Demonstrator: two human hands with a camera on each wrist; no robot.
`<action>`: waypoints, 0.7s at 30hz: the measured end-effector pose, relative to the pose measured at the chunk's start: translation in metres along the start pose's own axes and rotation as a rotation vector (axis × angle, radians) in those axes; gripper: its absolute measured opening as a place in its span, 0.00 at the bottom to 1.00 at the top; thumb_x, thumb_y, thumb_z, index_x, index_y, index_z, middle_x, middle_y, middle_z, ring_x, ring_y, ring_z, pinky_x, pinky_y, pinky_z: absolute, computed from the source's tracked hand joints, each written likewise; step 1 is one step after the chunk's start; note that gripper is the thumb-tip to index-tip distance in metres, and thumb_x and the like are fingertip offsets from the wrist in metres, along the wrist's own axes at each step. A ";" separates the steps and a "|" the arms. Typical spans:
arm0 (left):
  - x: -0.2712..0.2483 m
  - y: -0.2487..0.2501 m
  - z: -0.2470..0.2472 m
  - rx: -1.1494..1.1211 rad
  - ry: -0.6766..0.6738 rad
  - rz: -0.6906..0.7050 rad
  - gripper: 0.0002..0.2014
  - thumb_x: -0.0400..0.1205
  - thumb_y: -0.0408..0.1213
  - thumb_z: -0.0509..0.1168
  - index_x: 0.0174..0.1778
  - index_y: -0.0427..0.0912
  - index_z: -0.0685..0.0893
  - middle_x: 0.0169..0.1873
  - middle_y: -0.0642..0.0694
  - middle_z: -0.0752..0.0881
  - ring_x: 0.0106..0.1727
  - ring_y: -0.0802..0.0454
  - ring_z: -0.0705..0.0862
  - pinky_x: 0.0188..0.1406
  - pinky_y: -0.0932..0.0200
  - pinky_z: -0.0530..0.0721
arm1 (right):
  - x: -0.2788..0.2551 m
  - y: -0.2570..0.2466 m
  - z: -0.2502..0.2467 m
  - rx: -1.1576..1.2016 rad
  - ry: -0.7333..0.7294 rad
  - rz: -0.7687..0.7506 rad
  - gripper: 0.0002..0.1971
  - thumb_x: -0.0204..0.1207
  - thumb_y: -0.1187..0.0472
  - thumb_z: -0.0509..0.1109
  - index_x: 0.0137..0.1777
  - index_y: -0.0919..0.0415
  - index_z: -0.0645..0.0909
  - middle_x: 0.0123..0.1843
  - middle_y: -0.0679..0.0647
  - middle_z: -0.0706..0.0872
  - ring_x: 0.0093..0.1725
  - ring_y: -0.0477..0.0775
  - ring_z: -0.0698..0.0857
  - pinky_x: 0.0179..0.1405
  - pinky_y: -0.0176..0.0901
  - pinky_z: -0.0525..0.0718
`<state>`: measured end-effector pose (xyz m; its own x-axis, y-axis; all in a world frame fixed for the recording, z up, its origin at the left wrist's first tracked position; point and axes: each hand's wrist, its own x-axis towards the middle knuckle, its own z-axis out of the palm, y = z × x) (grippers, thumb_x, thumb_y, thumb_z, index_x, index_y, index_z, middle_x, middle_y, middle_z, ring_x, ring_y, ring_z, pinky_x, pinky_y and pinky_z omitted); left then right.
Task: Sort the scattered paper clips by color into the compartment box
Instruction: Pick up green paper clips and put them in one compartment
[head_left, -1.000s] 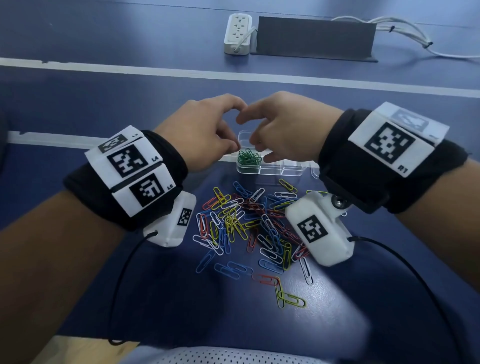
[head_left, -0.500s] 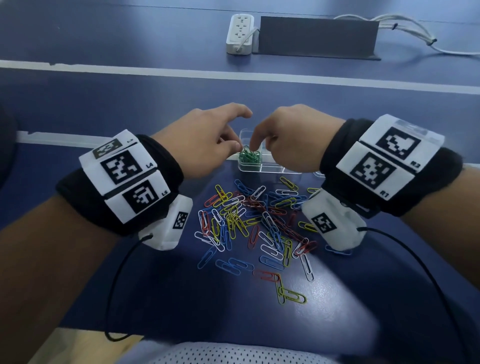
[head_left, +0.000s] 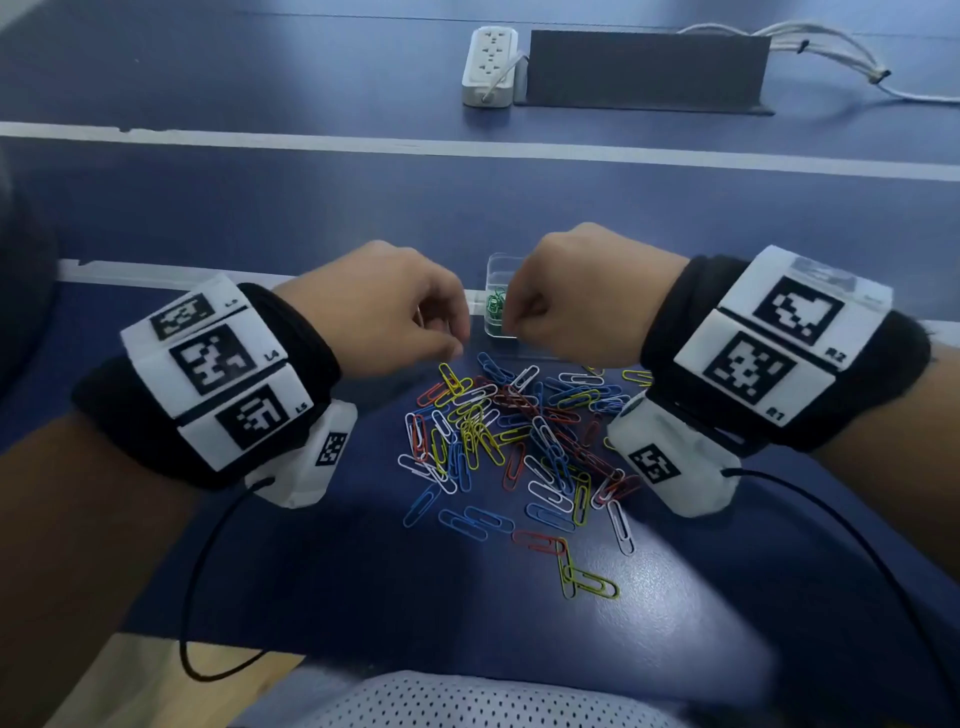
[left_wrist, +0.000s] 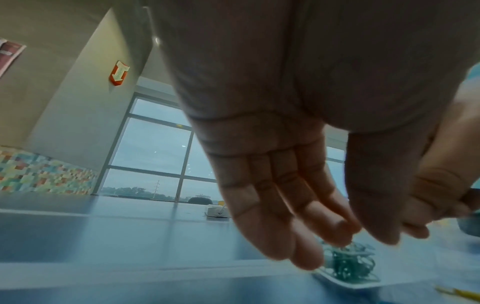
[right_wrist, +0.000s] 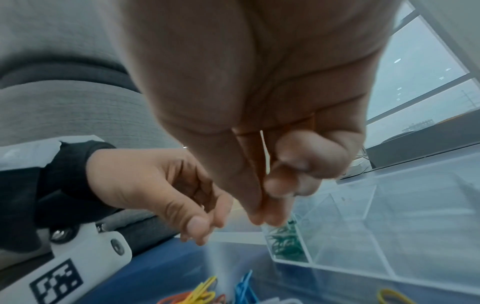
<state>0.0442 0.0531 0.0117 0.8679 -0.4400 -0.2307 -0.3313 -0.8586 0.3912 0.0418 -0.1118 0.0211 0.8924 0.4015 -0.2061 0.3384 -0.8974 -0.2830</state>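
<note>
Over the last second both hands have drawn back from above the clear compartment box (head_left: 500, 270) toward the near side, so they now hover at the far edge of the scattered paper clips (head_left: 511, 441) on the blue table (head_left: 260, 218); read against the task, that suggests a drop into the box is over and the next pick is about to begin. The box sits at the far side of the pile, between the two hands, and only its left compartment holds anything: a heap of green clips (right_wrist: 284, 240), while the other cells in view look bare. Red, yellow, blue and white clips are still mixed on the table, so most of the sorting remains. The left hand (head_left: 384, 306) hangs loosely, fingers slack and gently bent, holding nothing. The right hand (head_left: 576, 296) has its fingertips (right_wrist: 270, 218) bunched together just above the green heap; whether a clip is pinched there cannot be told.
</note>
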 end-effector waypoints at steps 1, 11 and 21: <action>0.000 0.001 0.001 0.042 -0.028 -0.008 0.03 0.72 0.41 0.72 0.40 0.50 0.87 0.33 0.52 0.88 0.38 0.57 0.85 0.46 0.61 0.81 | 0.003 -0.002 0.003 -0.022 -0.012 0.007 0.08 0.73 0.60 0.65 0.40 0.62 0.84 0.40 0.60 0.86 0.42 0.64 0.83 0.45 0.45 0.84; -0.004 0.002 0.002 0.265 -0.106 -0.076 0.06 0.70 0.47 0.73 0.33 0.50 0.89 0.25 0.55 0.84 0.29 0.61 0.78 0.32 0.63 0.77 | 0.012 -0.017 0.020 -0.195 -0.095 -0.030 0.12 0.73 0.57 0.69 0.32 0.58 0.72 0.28 0.53 0.65 0.38 0.62 0.74 0.30 0.41 0.70; -0.010 0.000 0.016 0.324 -0.191 -0.080 0.06 0.70 0.46 0.73 0.33 0.49 0.84 0.25 0.55 0.81 0.30 0.57 0.77 0.35 0.61 0.78 | 0.000 0.004 0.002 0.280 -0.114 0.047 0.07 0.66 0.58 0.70 0.29 0.54 0.77 0.24 0.48 0.82 0.23 0.46 0.78 0.29 0.35 0.78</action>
<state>0.0297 0.0532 -0.0002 0.8209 -0.3835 -0.4232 -0.3923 -0.9172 0.0702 0.0422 -0.1150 0.0185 0.8605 0.3926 -0.3247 0.1876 -0.8367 -0.5145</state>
